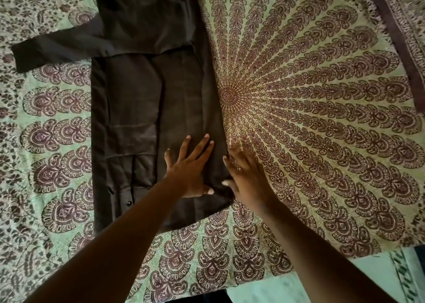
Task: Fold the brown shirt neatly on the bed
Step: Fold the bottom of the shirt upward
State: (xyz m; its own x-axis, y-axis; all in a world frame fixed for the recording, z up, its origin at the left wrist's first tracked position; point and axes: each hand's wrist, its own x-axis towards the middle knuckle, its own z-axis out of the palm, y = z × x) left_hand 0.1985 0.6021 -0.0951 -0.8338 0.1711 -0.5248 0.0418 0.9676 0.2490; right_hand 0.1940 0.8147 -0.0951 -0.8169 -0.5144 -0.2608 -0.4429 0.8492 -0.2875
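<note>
The brown shirt [147, 109] lies flat, folded into a long strip (one sleeve sticks out far beyond the hands). The left hand [190, 171] presses it with fingers spread; the right hand [246, 180], fingers straight, touches its edge.

No readable text, label, brand, number or sign anywhere in view.
</note>
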